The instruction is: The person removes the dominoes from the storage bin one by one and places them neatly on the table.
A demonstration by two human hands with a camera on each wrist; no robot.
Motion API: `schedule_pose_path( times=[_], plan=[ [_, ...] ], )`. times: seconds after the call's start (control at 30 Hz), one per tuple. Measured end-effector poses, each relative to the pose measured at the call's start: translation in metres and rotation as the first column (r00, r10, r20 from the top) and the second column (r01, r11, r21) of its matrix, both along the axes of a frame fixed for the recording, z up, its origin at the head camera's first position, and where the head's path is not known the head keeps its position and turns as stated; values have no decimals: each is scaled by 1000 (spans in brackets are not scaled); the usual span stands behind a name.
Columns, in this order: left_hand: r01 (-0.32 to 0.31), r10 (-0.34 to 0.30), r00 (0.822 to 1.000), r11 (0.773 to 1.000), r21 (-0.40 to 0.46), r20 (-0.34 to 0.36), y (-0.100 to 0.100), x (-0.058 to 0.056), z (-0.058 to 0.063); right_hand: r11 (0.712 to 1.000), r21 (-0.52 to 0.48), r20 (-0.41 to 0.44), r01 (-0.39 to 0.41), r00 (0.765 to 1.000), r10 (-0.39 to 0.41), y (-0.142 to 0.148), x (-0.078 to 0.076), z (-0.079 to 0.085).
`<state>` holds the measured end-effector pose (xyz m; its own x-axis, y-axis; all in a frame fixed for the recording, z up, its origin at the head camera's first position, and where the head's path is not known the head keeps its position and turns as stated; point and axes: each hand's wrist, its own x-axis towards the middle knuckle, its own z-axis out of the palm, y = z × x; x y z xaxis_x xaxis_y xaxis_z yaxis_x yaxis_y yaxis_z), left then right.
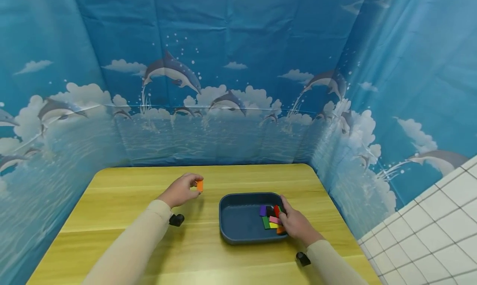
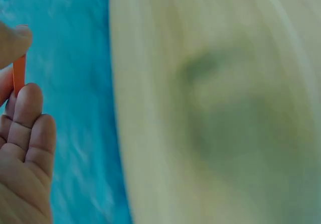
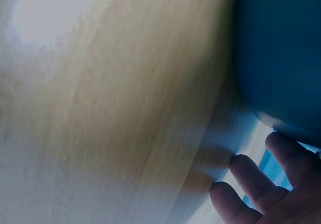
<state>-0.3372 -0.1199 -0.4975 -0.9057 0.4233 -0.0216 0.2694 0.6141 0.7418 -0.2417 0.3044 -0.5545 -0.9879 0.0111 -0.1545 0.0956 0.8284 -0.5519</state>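
Here, held orange tile (image 1: 200, 186): it was to the left of the dark blue tray (image 1: 238, 219) and a little beyond its far rim, apart from it; it seemed to be raised above the wood-grain table (image 1: 112, 202).
Tile's long axis: in the head view it ran nearly up and down, across the tray's own length, which lay from left to right; the left wrist view showed the tile almost by its thin edge.
Left hand (image 1: 182, 192): it pinched this tile between the thumb and the fingers, so the gap was narrow, only as wide as the tile.
Right hand (image 1: 297, 225): it gripped the right end of the tray, with the thumb over the rim and the fingers along the outside.
Coloured tiles (image 1: 274, 220): they lay inside the tray, gathered in its right half, close to the right thumb; purple, black, red, green, pink, yellow and orange could be seen.
Nearer hand: for the tray's left end it was the left hand; for the gathered tiles, the right.
Deciding relation, in my judgement: the open space between the held tile and the tray's left rim; from the tile, the tray lay rightward and slightly toward the person.
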Motion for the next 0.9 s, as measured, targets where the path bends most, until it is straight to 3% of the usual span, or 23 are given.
schedule_pose_path(
  times=[0.17,0.3,0.47,0.63,0.9],
  plan=[
    [-71,71,996,997,-12,61,-33,-1,-25,999,17,-7,-29,1000,29,0,1,0],
    [-93,98,990,994,-56,100,-44,-2,-43,1000,13,-6,-27,1000,27,0,-1,-1],
    [-113,124,982,991,-78,146,-46,1,-61,1000,6,-1,-17,1000,17,0,-1,-2],
    [-157,168,976,984,-88,135,-45,4,-76,1000,13,-2,-10,1000,10,1,0,-2],
    [-189,195,975,980,-66,104,-39,7,-84,1000,7,7,3,1000,-3,-2,-2,-1]
  ],
)
